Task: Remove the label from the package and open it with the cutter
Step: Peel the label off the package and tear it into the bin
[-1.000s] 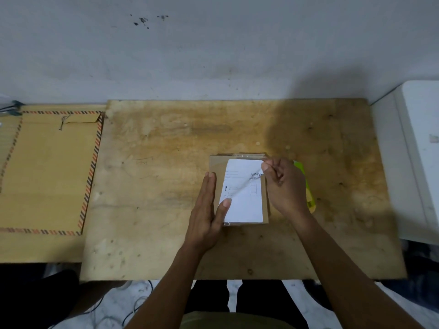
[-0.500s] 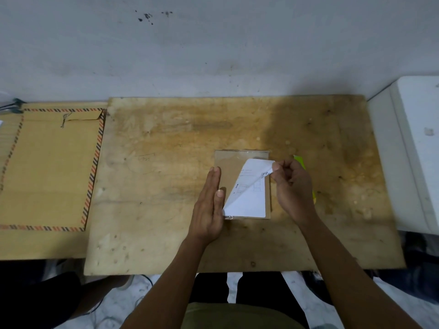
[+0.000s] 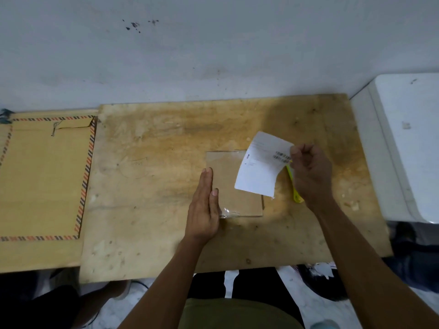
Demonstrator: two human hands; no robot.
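Note:
A flat brown package point(image 3: 234, 186) wrapped in clear film lies on the worn wooden board point(image 3: 154, 186). My left hand point(image 3: 204, 205) rests flat on the package's left edge, fingers together and stretched out. My right hand point(image 3: 308, 172) pinches the white label point(image 3: 261, 167) by its right edge and holds it curled above the package's right side, clear of the package surface. A yellow-green cutter point(image 3: 294, 188) lies on the board just right of the package, partly hidden under my right hand and the label.
A large tan envelope point(image 3: 42, 176) with a striped border lies at the left. A white appliance point(image 3: 408, 143) stands at the right edge of the board. A grey wall runs behind. My legs and the floor show below the board's front edge.
My right hand has peeled the label up and to the right until it came off the package. My left hand has stayed pressed on the package's left edge.

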